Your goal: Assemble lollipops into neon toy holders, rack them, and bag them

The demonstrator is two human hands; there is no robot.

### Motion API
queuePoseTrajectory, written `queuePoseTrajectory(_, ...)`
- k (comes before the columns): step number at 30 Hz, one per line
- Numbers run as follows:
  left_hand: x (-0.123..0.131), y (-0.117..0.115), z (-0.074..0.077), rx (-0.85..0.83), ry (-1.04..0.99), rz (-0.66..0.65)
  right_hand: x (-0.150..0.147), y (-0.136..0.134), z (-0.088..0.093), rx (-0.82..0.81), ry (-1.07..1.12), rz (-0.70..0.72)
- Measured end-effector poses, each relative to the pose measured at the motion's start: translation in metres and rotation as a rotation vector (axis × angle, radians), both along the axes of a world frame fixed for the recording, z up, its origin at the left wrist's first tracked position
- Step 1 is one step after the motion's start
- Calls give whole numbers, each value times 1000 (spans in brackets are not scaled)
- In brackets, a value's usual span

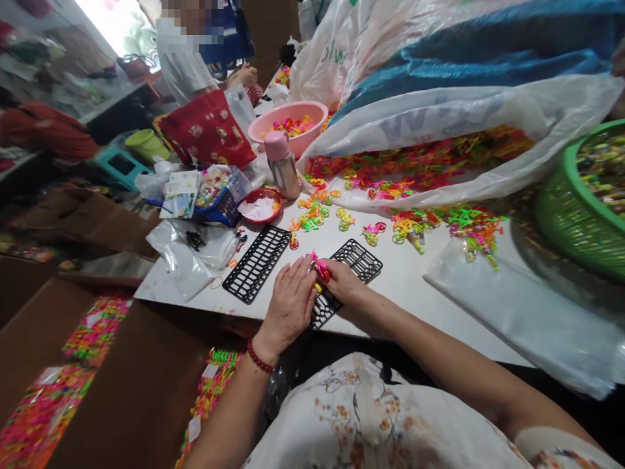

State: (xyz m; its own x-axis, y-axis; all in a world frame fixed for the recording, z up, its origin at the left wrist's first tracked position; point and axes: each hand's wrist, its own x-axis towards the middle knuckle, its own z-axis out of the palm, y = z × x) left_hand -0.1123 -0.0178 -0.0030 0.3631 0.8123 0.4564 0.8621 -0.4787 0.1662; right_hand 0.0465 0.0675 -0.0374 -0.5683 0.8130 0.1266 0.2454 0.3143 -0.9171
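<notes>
Pink plastic toy piece (321,267) sits just above the frame's centre, pinched between the fingers of both hands over the near end of a black grid tray (352,273) on the white desk (415,280). The left hand (289,305) curls its fingers closed around the piece from the left; the right hand (342,281) grips it from the right, a yellow bit showing below. A second black grid tray (258,262) lies just left. Further back, loose bright pieces (415,225) scatter before a plastic sack (439,130) spilling more. A pink flask (282,164) and pink bowl (290,127) stand beyond; a green basket (581,202) fills the right edge. The small piece could slip from the pinch and fall off the near desk edge, since the hands work close to it.
</notes>
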Motion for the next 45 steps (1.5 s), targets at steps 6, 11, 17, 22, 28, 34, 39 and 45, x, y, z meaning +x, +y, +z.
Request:
queuePoseTrajectory(6,1,0,1,2,10,2,7,3,9,48,-138,80)
queuePoseTrajectory(11,3,0,1,14,7,12,5,2,12,2,-136,98)
queuePoseTrajectory(17,5,-1,-1,43,42,17,10,5,17,24,-296,125)
queuePoseTrajectory(22,6,2,-9,120,33,10,11,0,12,73,-300,142)
queuePoseTrajectory(28,5,4,-15,149,7,-2,8,-1,-2,162,-362,162)
queuePoseTrajectory(34,6,6,-13,159,37,-1,8,2,3,140,-351,179)
queuePoseTrajectory(39,5,-2,2,-16,66,27,8,8,10,-59,-274,145)
queuePoseTrajectory(45,4,-7,10,-143,37,35,8,9,2,31,-169,158)
